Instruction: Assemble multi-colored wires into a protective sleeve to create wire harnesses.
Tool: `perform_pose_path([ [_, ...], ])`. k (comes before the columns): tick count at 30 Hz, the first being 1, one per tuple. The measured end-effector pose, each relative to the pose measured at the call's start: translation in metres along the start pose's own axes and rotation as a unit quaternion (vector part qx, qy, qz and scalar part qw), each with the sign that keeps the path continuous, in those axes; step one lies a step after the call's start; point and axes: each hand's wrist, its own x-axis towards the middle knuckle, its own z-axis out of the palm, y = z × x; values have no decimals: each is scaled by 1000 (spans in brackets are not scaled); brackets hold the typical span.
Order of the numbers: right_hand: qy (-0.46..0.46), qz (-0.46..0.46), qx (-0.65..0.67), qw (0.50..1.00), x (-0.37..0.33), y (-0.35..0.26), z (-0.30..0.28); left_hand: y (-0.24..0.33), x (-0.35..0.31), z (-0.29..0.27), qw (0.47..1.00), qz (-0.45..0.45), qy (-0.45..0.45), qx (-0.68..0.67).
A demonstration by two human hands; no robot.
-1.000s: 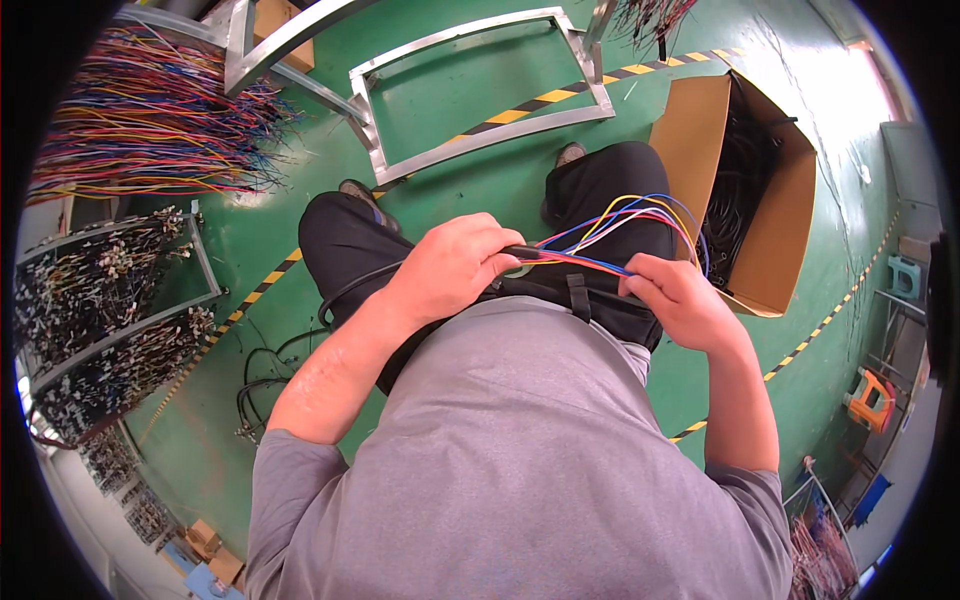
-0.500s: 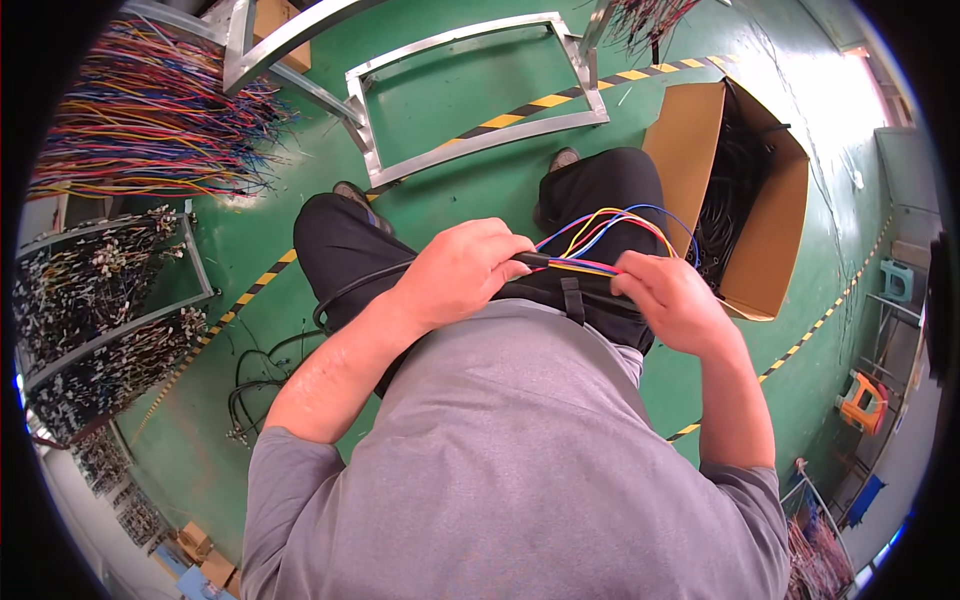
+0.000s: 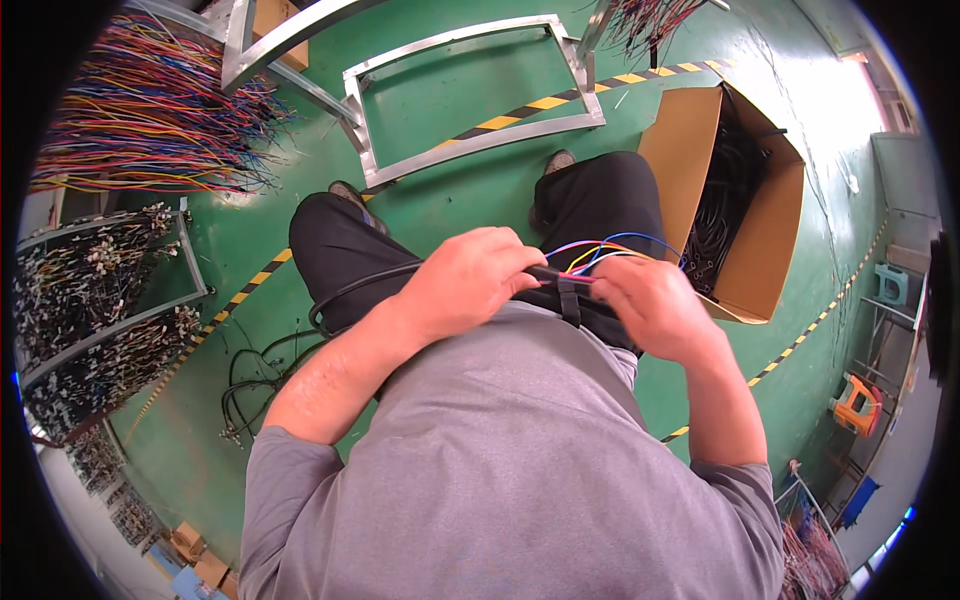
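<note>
My left hand (image 3: 472,280) is closed round a black sleeved cable (image 3: 365,287) just above my lap, with the sleeve's end poking out past my fingertips. Loose coloured wires (image 3: 625,243) in blue, yellow, red and white come out of that end and loop over my right thigh. My right hand (image 3: 650,303) pinches those wires a short way from the sleeve's end. Its fingertips are partly hidden by the hand itself. To the left, the black cable runs across my thigh and hangs down toward the floor.
An open cardboard box (image 3: 765,230) of black cables stands right of my knee. A metal frame (image 3: 480,152) lies ahead. Bundles of coloured wires (image 3: 160,110) hang at the far left, above racks of connectors (image 3: 90,265). Black cables (image 3: 255,375) lie on the green floor.
My right hand has moved left along the wires, closer to the sleeve's end. The wire loop has dropped lower and flattened. My left hand keeps its hold, slightly lower.
</note>
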Motion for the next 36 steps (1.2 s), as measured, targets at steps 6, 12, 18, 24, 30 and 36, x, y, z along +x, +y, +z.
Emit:
perform_pose_path([
  [6,14,-2,39,999,6,-1,6,0,-2,-7,1000,-5,22,6],
  [12,-2,76,16,997,-3,5,-8,3,-2,-6,1000,-3,18,2],
  [18,11,55,65,996,10,-12,17,2,-2,-6,1000,1,28,1],
  [24,21,90,70,993,-7,6,-5,-2,-6,-7,1000,2,20,22],
  [30,9,55,61,997,17,-13,22,2,-1,-3,999,20,24,19],
  [36,42,1,37,998,1,11,-3,-4,-8,-11,1000,-12,26,4],
])
